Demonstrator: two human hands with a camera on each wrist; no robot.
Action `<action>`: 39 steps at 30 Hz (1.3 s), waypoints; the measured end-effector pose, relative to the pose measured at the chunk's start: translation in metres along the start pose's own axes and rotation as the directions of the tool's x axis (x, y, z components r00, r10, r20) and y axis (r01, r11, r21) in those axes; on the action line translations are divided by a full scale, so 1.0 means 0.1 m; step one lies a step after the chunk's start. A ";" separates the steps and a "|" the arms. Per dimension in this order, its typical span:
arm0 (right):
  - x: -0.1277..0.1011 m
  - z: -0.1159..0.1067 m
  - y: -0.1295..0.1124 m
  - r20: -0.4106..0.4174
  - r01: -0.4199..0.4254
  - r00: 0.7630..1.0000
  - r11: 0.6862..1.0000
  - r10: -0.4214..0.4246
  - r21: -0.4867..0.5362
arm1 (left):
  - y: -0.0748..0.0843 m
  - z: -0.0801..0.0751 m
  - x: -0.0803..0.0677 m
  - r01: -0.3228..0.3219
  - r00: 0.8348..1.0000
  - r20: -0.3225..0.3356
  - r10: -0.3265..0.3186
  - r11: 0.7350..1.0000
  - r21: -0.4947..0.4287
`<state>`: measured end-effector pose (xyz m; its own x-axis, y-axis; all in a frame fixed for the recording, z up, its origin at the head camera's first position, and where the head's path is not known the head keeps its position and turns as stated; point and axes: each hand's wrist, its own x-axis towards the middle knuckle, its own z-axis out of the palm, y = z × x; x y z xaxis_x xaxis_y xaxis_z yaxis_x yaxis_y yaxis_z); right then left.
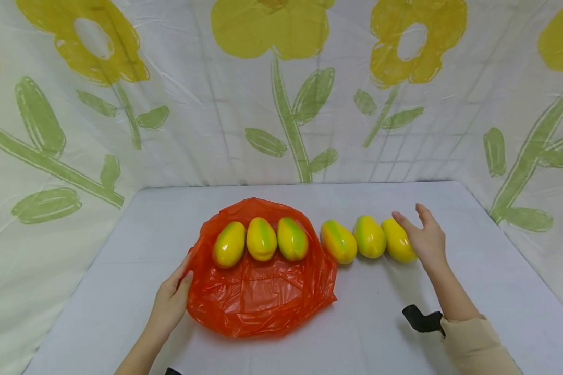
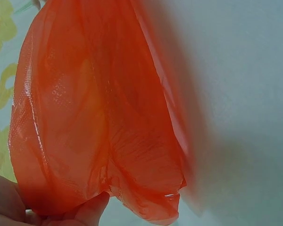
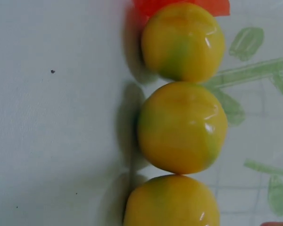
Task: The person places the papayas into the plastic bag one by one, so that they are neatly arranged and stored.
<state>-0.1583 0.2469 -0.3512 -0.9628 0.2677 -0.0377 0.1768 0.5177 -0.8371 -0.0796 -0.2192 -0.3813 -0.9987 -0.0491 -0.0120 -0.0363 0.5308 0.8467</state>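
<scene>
Three mangoes [image 1: 261, 240] lie on the orange plastic bag [image 1: 262, 291]; three more [image 1: 368, 237] sit in a row on the white table [image 1: 122, 271] just right of it. Judged about half done. My left hand [image 1: 171, 301] pinches the bag's left edge, thumb over the plastic. My right hand [image 1: 426, 237] is spread open, fingers straight, touching the rightmost mango [image 1: 398, 240], not yet gripping it.

Head view high above table [image 1: 122, 312], wrist views close, sharing orange bag [image 1: 262, 297]
</scene>
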 end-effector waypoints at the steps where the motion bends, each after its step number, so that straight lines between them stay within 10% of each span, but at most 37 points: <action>1: 0.02 0.00 0.02 0.000 -0.006 1.000 1.000 0.006 -0.001 | 0.00 0.00 0.00 0.003 1.000 0.002 -0.003 1.000 0.000; 39: 0.28 0.10 0.39 0.101 -0.185 0.975 0.976 0.197 -0.115 | 0.01 -0.02 -0.02 -0.017 0.999 -0.031 0.017 1.000 0.007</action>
<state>-0.1805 0.2663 -0.3906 -0.9247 0.2812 -0.2565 0.3743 0.5492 -0.7472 -0.0774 -0.2204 -0.3797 -0.9976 -0.0660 0.0192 -0.0193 0.5371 0.8433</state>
